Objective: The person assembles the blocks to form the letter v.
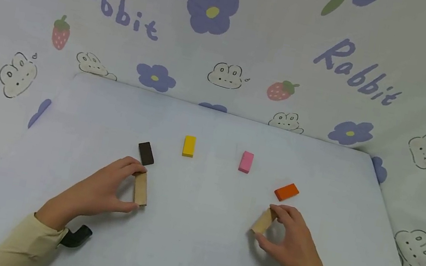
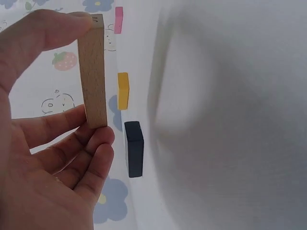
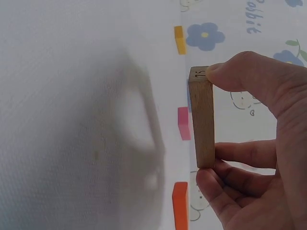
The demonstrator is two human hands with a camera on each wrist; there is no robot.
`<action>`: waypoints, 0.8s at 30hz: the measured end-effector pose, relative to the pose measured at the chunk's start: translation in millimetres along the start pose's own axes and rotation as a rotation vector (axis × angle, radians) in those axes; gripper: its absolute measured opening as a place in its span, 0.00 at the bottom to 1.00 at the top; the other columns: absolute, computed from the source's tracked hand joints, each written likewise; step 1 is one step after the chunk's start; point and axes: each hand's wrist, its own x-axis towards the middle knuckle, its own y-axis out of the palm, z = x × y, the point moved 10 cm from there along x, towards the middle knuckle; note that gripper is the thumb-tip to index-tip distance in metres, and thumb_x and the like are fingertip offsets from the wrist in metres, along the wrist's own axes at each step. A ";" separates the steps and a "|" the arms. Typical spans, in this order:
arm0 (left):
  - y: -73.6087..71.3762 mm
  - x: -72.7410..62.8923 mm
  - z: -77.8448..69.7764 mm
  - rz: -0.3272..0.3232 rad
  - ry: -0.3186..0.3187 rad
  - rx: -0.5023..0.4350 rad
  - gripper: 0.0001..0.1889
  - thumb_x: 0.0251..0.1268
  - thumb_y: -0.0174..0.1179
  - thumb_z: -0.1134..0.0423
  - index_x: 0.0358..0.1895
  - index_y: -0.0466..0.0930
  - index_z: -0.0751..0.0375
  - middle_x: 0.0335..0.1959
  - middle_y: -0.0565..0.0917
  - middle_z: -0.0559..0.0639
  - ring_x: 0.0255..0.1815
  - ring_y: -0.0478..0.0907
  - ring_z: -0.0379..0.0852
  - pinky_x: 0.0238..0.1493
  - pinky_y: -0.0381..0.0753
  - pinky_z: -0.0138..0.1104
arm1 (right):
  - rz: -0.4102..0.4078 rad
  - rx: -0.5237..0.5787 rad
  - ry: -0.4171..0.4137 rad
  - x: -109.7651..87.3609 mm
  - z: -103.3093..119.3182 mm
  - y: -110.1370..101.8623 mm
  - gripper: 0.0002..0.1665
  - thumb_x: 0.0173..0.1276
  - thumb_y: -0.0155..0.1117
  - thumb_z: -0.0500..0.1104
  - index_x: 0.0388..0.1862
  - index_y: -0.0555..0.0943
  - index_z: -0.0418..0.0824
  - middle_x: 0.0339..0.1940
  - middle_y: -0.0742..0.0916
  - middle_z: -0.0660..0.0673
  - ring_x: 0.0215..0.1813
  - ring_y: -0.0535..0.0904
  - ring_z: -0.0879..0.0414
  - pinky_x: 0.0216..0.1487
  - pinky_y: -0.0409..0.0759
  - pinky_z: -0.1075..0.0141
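My left hand (image 1: 111,188) pinches a plain wooden block (image 1: 141,189) by its two ends, thumb at the near end and fingers at the far one. In the left wrist view that wooden block (image 2: 93,72) hangs above the white surface, its shadow off to the side. On the right, my right hand (image 1: 292,242) grips a second wooden block (image 1: 264,221) the same way; a dark mark shows on the end of this wooden block (image 3: 202,115) beside the thumb. Just beyond the left hand lies a black block (image 1: 146,153). An orange block (image 1: 286,192) lies just past the right hand's fingers.
Farther back on the white tabletop (image 1: 192,253) lie a yellow block (image 1: 189,146) and a pink block (image 1: 246,162), between the black and orange ones. A printed cloth (image 1: 253,50) with flowers, rabbits and strawberries hangs behind and along the sides.
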 end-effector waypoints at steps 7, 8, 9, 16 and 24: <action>3.9 3.2 -5.3 0.012 -0.020 -0.002 0.39 0.56 0.84 0.60 0.70 0.76 0.68 0.63 0.77 0.52 0.61 0.78 0.49 0.64 0.80 0.51 | 0.017 0.023 -0.029 2.2 7.7 8.8 0.41 0.59 0.88 0.46 0.69 0.82 0.37 0.63 0.82 0.42 0.61 0.79 0.47 0.61 0.84 0.44; 4.0 3.7 -6.4 0.013 -0.018 -0.002 0.39 0.56 0.84 0.60 0.70 0.76 0.68 0.63 0.77 0.52 0.61 0.78 0.49 0.64 0.80 0.51 | 0.017 0.028 -0.040 3.4 10.4 8.9 0.41 0.59 0.88 0.46 0.69 0.82 0.37 0.63 0.82 0.42 0.61 0.80 0.47 0.61 0.84 0.44; 4.0 4.1 -7.5 0.011 -0.016 -0.002 0.39 0.56 0.84 0.60 0.69 0.77 0.68 0.63 0.77 0.52 0.61 0.78 0.49 0.64 0.80 0.50 | 0.016 0.025 -0.051 4.7 13.0 8.9 0.41 0.59 0.88 0.46 0.69 0.82 0.37 0.63 0.82 0.42 0.61 0.80 0.47 0.61 0.84 0.44; 11.8 10.0 -16.7 0.023 0.008 0.011 0.38 0.56 0.84 0.60 0.68 0.77 0.68 0.64 0.77 0.53 0.62 0.78 0.50 0.65 0.80 0.51 | 0.011 0.020 -0.072 4.8 17.7 10.7 0.42 0.59 0.88 0.46 0.70 0.82 0.36 0.64 0.82 0.43 0.60 0.80 0.49 0.61 0.84 0.46; 21.8 18.6 -24.3 0.047 0.024 0.005 0.38 0.56 0.84 0.58 0.68 0.76 0.66 0.64 0.77 0.53 0.63 0.78 0.51 0.66 0.80 0.50 | 0.003 0.018 -0.090 4.0 20.5 11.6 0.41 0.60 0.87 0.46 0.70 0.81 0.36 0.63 0.82 0.42 0.60 0.79 0.49 0.61 0.84 0.46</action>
